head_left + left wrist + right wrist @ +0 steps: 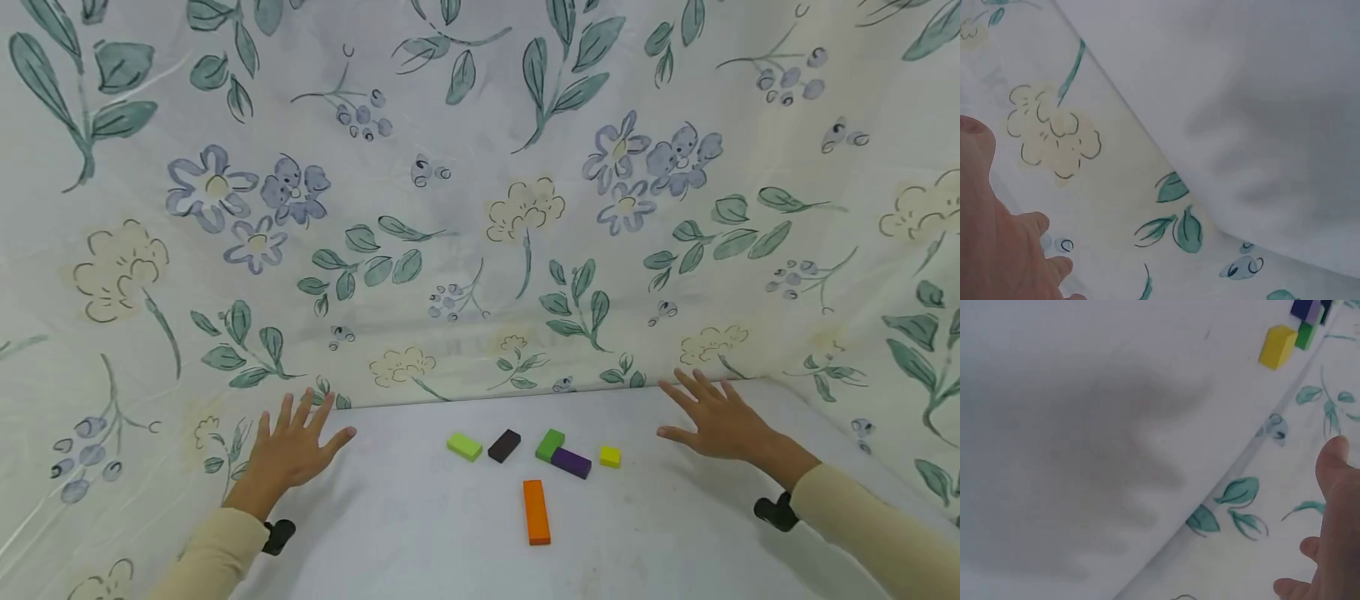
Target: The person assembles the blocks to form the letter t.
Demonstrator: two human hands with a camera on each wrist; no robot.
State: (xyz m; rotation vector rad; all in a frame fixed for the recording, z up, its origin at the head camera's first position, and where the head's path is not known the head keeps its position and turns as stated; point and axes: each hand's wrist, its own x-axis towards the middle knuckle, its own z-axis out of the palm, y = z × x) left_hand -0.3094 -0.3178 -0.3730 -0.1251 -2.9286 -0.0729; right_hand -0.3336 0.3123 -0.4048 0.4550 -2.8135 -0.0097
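Note:
My left hand (pixel 288 450) is held over the left side of the white table, fingers spread, holding nothing. On the right, my right hand (pixel 720 421) hovers likewise with spread fingers and nothing in them. Between them lie several small blocks: a lime block (pixel 465 447), a dark brown block (pixel 504 446), a green block (pixel 551 444) with a purple block (pixel 572 463) against its near end, and a small yellow block (pixel 611 457). Closer to me is a longer orange block (pixel 536 512). The yellow block is nearest the right hand, the lime one nearest the left.
A white tabletop (pixel 420 533) carries the blocks. Behind it and at both sides hangs a floral curtain (pixel 465 208) with leaves and flowers, meeting the table's far edge. A black wrist strap (pixel 279 537) shows on the left arm, and another (pixel 777 512) on the right.

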